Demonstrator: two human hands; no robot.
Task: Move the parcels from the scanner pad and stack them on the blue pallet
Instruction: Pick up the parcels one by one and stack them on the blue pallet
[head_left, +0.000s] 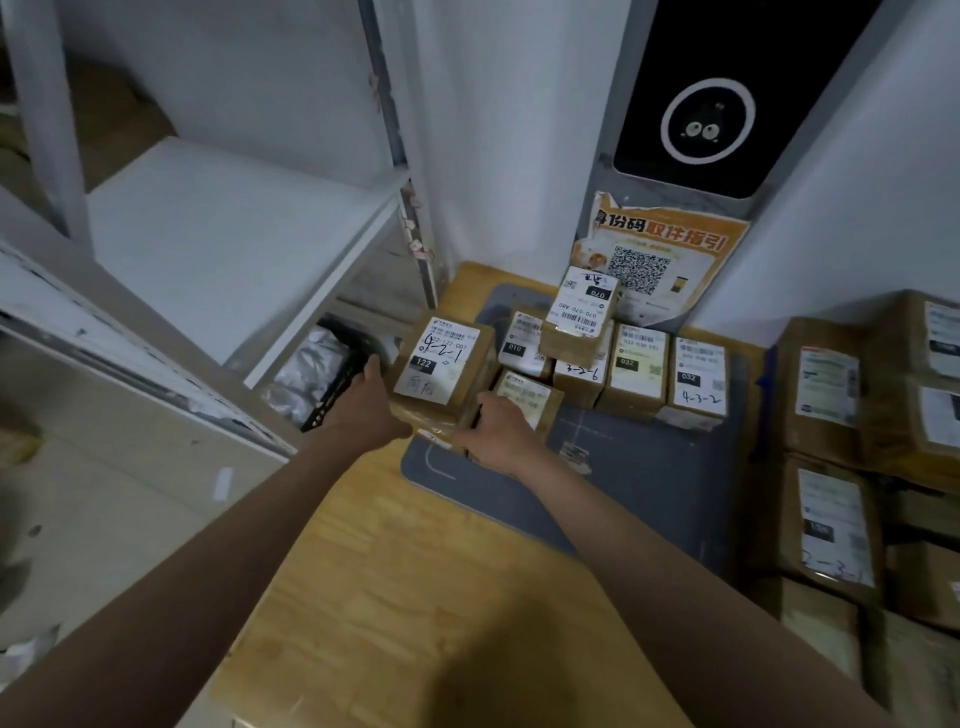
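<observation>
both hands are on the brown cardboard parcel with the white "122" label (441, 366), at the near left corner of the dark grey scanner pad (639, 467). the left hand (371, 402) is pressed against the parcel's left side, thumb up by the top edge; the fingers go out of sight behind the box, so how far they curl i can't tell. the right hand (501, 431) has its fingers curled over the near right edge of the same parcel, gripping it. the parcel is tilted, sitting above a taped brown layer beneath it, whether lifted clear is hard to say. behind and right of it, more small brown labelled parcels (636, 371) crowd the pad's far side, one small box with a "070" label (582, 312) stacked on top of them. the pad lies on a light wooden counter (415, 597). a black scanner screen with a white ring (706, 119) stands at the back above an orange poster with a qr code (660, 254). larger brown parcels (852, 441) are piled at the right. a white metal shelf (228, 228) stands to the left
</observation>
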